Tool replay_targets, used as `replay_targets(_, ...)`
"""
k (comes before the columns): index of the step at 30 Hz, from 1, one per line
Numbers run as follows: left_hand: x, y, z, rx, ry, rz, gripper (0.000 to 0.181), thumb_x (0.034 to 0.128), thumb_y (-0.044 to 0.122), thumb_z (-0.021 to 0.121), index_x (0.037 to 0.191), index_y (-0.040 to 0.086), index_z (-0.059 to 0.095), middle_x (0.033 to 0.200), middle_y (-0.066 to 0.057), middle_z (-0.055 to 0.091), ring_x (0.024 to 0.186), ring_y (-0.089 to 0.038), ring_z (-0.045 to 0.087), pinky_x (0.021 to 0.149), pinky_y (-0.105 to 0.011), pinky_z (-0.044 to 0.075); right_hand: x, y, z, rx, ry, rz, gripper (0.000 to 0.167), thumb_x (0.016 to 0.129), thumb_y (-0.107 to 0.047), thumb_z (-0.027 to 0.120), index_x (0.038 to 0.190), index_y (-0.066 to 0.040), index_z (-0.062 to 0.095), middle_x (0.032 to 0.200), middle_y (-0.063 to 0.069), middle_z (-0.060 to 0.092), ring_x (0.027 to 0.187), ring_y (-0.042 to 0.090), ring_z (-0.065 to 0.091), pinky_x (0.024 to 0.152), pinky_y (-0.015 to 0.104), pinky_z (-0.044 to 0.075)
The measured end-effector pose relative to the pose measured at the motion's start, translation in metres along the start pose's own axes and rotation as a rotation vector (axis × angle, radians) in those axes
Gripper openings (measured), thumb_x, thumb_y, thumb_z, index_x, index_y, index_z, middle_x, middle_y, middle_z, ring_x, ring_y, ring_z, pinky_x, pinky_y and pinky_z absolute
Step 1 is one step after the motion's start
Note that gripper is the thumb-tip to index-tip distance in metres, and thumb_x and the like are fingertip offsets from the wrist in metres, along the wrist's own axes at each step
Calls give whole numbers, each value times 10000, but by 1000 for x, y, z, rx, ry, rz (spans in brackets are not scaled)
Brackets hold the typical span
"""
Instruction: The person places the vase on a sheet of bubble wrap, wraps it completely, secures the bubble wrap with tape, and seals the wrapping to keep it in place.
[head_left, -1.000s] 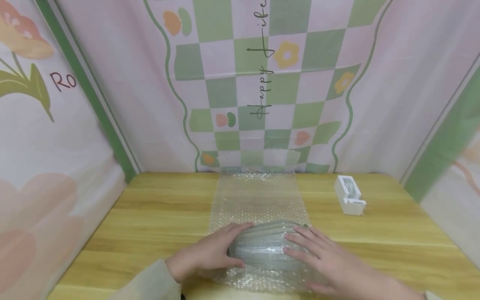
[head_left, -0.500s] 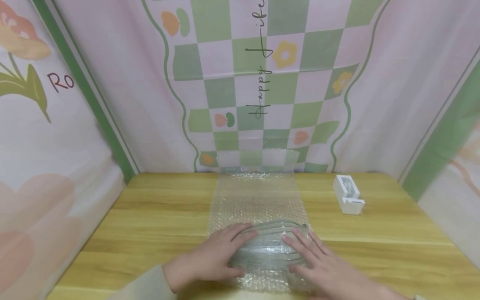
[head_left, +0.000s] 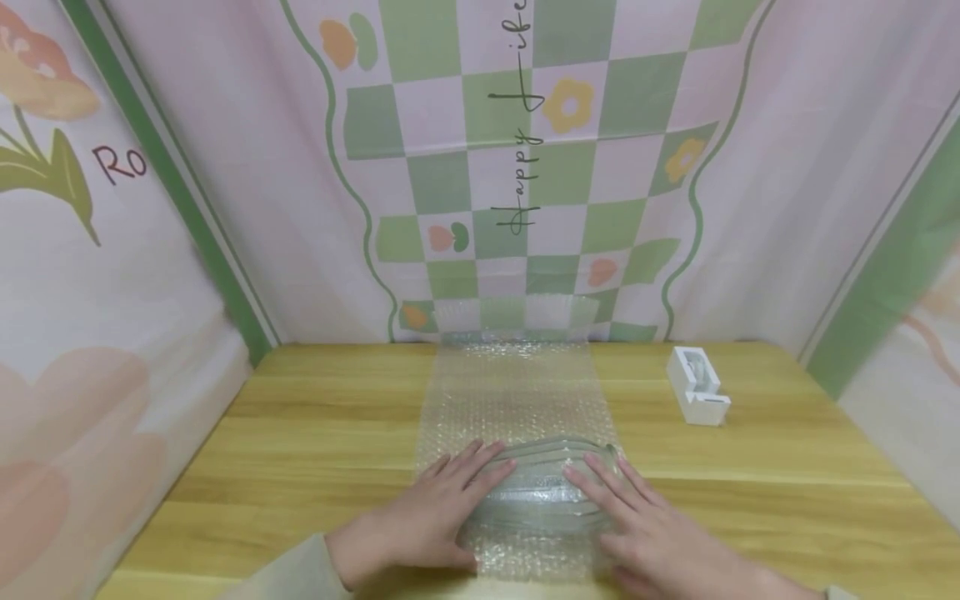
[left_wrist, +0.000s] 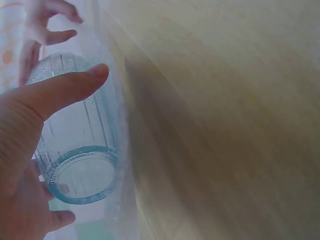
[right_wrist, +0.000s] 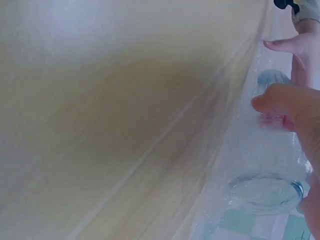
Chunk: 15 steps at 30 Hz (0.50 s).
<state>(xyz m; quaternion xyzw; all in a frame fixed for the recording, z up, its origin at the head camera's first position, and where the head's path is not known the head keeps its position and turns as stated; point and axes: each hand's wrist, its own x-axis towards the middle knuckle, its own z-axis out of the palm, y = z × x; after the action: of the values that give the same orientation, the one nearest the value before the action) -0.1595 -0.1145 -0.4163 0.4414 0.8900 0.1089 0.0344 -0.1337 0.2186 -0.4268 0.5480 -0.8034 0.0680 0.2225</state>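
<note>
A clear ribbed glass vessel (head_left: 543,498) lies on its side across the near part of a bubble wrap sheet (head_left: 517,400). My left hand (head_left: 431,518) rests spread fingers on its left end, thumb low on the near side. At the other end, my right hand (head_left: 651,529) touches the glass with extended fingers. In the left wrist view the round base of the glass (left_wrist: 82,175) faces the camera, the left thumb (left_wrist: 75,92) lying across its side. The right wrist view shows the rounded end of the glass (right_wrist: 267,195) near my right hand (right_wrist: 300,115).
On the wooden table (head_left: 322,417), a white tape dispenser (head_left: 697,387) stands at the back right. The far end of the wrap reaches up against the checkered curtain (head_left: 502,175) behind the table. Printed cloth hangs at both sides.
The left fingers have moved farther over the glass, and the left thumb has shifted down to its near side. The right hand has moved slightly left. The glass stays in nearly the same place.
</note>
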Motion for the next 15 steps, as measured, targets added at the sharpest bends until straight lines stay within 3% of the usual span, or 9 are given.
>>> replay_targets(4,0,0,2,-4,-1,-13,1265,745,404,904,1664,206,57,1716,-69,-10,1535,-398,129,1119,-696,292,2,3,-4,-2,17,2,269,699,-225,819,706,-239,551,1577,276,365,1472,467,281,1253,492,15)
replay_targets(7,0,-1,2,4,-7,-20,1298,727,435,911,1664,211,42,1716,-70,-21,1539,-387,113,1123,-692,291,4,6,-7,4,29,2,232,814,-238,763,735,-238,545,1573,252,388,1455,447,331,1257,462,35)
replay_targets(11,-1,0,2,33,-10,-25,1358,680,489,921,1664,208,28,1715,-67,-37,1543,-377,101,1131,-680,291,6,9,-10,13,59,14,300,1068,-290,505,779,-233,563,1552,213,441,1476,366,335,1260,404,75)
replay_targets(15,-1,1,2,69,-6,-30,1421,619,564,923,1664,212,27,1715,-84,-27,1541,-380,100,1139,-675,281,8,10,-13,5,72,23,452,1132,-317,303,818,-216,612,1529,182,485,1485,299,339,1253,376,127)
